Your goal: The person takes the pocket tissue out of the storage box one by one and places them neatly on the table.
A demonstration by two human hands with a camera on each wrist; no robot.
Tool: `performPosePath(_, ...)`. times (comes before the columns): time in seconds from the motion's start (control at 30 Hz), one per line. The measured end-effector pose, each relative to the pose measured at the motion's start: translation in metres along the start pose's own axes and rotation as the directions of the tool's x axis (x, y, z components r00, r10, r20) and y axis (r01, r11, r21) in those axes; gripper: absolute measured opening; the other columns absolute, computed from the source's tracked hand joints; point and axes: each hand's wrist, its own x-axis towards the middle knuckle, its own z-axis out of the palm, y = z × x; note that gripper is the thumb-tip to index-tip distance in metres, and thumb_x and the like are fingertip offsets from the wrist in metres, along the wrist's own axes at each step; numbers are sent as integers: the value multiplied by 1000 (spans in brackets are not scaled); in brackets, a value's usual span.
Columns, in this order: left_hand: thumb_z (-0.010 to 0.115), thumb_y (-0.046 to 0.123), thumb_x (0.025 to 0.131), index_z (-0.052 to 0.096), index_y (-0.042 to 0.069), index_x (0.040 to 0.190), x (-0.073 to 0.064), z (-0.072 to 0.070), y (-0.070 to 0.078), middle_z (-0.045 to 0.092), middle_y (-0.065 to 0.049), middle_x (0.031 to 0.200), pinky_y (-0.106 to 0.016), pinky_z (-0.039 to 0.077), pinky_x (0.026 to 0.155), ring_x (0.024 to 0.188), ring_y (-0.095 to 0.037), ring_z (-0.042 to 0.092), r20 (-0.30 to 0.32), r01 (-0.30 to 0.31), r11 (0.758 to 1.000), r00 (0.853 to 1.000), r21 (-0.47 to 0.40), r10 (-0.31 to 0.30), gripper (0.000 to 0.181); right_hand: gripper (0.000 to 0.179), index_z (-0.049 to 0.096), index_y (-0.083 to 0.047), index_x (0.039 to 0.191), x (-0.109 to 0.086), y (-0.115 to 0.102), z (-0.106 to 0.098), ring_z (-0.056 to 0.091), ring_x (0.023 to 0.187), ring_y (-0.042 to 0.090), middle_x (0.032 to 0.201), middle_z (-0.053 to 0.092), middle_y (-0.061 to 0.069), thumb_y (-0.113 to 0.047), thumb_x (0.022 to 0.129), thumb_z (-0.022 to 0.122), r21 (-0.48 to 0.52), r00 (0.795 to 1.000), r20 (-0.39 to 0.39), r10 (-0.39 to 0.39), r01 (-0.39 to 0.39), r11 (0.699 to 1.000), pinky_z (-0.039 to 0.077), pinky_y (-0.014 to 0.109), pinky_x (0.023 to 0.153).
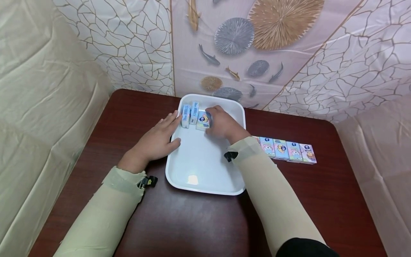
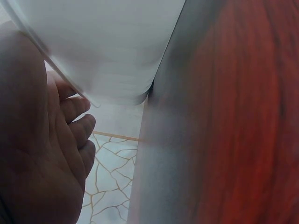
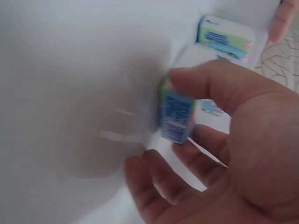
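A white tray lies on the table. My right hand reaches over its right side and pinches a small cartoon-printed tissue pack between thumb and fingers. In the right wrist view the printed end of that tissue pack shows under the thumb. To its left, two more tissue packs, one at the far left and one beside it, stand on edge in the tray. My left hand rests over the tray's left rim with fingers extended, fingertips next to the leftmost pack; contact there is unclear.
A row of several tissue packs lies on the dark red wooden table right of the tray, partly hidden by the right forearm. A patterned cloth hangs behind the table's back edge.
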Motion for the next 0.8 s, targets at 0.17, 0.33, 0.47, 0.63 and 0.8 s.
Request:
performPosePath(0.17,53,41,104,12,23,171,0,0,0,4,0,179,-48,13,134,166,-24,8,-4,-4,1000,1000,-4,4,80,91,37,-13,163,-5,-2,-4,54,117,22,155,40,9,-22,85,83,-30,999,46,-1,2,1000,50,40,105)
performPosePath(0.33,53,40,105,12,23,171,1,0,0,5,-1,179,-48,13,134,166,-25,9,-14,-11,1000,1000,-5,11,79,87,38,-14,162,-11,-4,-9,53,115,22,154,40,9,-20,86,81,-62,997,78,-8,13,998,50,39,103)
performPosePath(0.47,53,39,105,12,22,171,0,0,1,6,-2,179,-48,14,134,166,-25,10,-17,-15,1000,1000,-8,15,79,86,40,-14,160,-16,-5,-13,52,116,23,152,41,9,-17,85,81,-79,995,98,-14,22,997,50,38,104)
performPosePath(0.63,52,41,105,12,24,171,0,0,1,5,-1,179,-49,14,134,166,-24,9,-10,-2,1000,1000,-11,2,79,85,40,-13,160,-25,-8,-18,52,119,23,153,41,9,-15,85,81,-75,994,107,-14,22,997,49,38,106)
performPosePath(0.8,52,42,105,12,25,171,-1,0,1,5,0,179,-49,14,134,166,-24,9,-8,2,1000,1000,-10,-2,79,83,43,-14,158,-34,-8,-20,52,119,23,152,42,8,-14,85,82,-69,995,99,-26,33,997,50,39,105)
